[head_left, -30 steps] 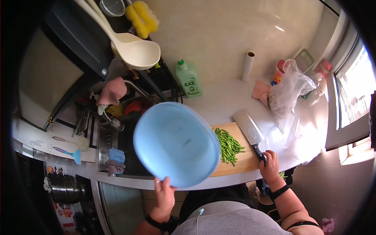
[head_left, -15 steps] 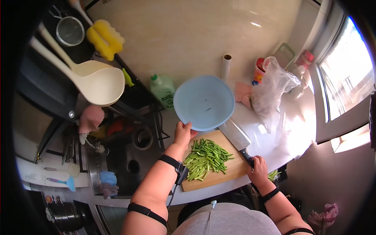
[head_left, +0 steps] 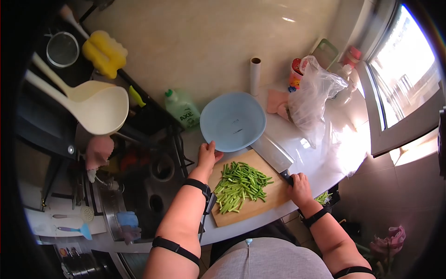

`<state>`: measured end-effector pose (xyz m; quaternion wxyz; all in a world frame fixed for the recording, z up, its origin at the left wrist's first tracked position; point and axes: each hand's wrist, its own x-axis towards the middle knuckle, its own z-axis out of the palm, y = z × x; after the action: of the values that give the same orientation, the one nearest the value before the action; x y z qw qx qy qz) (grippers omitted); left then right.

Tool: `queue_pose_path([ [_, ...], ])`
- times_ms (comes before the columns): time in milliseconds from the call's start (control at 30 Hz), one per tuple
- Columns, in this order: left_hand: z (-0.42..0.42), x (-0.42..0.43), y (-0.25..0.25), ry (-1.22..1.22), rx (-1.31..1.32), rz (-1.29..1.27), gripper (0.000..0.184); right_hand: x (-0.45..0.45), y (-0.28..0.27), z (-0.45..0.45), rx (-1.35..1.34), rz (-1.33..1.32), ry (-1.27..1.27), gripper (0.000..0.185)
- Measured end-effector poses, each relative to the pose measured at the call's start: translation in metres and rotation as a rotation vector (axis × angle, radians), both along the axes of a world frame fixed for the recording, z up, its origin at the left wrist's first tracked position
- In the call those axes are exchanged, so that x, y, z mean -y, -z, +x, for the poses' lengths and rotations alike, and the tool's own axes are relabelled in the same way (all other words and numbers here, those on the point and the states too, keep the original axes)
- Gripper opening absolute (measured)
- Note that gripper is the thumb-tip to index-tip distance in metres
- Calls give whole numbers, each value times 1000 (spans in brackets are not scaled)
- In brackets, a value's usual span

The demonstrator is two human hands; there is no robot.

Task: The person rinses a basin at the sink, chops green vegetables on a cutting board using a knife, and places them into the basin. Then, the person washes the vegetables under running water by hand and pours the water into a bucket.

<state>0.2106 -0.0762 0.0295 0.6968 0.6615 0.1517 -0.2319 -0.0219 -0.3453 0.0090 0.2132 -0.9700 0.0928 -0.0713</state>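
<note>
A light blue plastic basin (head_left: 233,118) is at the back of the counter, with a few dark marks on its inside bottom. My left hand (head_left: 207,158) has its thumb and fingers on the basin's near-left rim. My right hand (head_left: 301,189) grips the black handle of a cleaver (head_left: 274,153), whose broad blade points away along the cutting board's right edge. On the wooden cutting board (head_left: 278,197) lies a pile of cut green stalks (head_left: 242,187). The far tip of the blade is by the basin.
To the left are a dark sink (head_left: 139,186), a green detergent bottle (head_left: 182,109) and hanging white ladles (head_left: 104,110). A cardboard roll (head_left: 255,76), a clear plastic bag (head_left: 313,100) and a pink cloth (head_left: 278,101) stand behind. An open window (head_left: 404,69) is on the right.
The basin looks slightly smaller and lower now, with my left hand still at its rim. The view has shifted a little. My right hand stays on the cleaver handle.
</note>
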Motion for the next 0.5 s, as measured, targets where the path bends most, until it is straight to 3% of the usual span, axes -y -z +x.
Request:
queue_pose_path([
  [133,-32,-9,0,-49,70,170,38,-1,-3,-4,-44,80,20,35],
  [200,-65,-32,28,44,393,483,34,-1,-1,-4,-67,106,-2,35],
  [267,-109,-62,51,50,524,509,29,0,0,-4,-116,177,44,35],
  [333,-155,-78,28,23,645,636,27,5,8,-4,-121,173,21,37],
  [467,-220,-99,54,29,536,717,32,21,24,4,-219,127,36,37],
  [500,-226,-96,48,48,384,604,35,25,26,7,-269,143,45,38],
])
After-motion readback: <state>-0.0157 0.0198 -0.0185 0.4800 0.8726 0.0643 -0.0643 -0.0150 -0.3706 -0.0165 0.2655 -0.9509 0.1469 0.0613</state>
